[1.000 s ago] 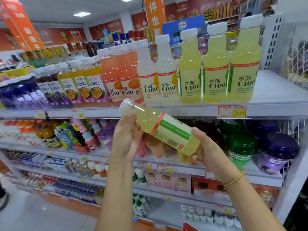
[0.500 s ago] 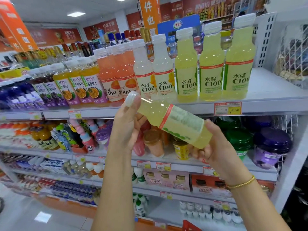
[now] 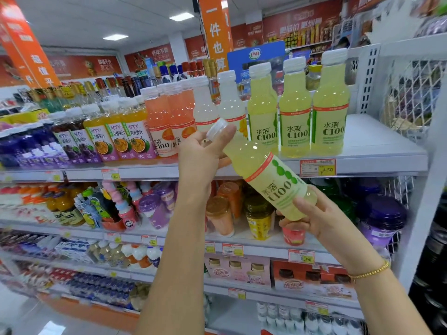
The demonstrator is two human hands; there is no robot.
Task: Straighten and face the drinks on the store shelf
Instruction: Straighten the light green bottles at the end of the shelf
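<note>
A pale yellow-green C100 bottle with a white cap lies tilted in front of the top shelf, cap up and to the left, front label facing me. My left hand grips its neck just under the cap. My right hand holds its base from below. Three matching yellow-green C100 bottles stand upright on the shelf behind it, labels forward. Paler and orange C100 bottles continue the row to the left.
Further left on the top shelf stand passion-fruit juice bottles and purple drinks. A bare stretch of shelf lies right of the row, bounded by a white mesh end panel. Lower shelves hold jars, cups and cartons.
The bottle has turned in both hands so its C100 front label now faces me; before, the back label showed. It has also risen a little with the cap end higher.
</note>
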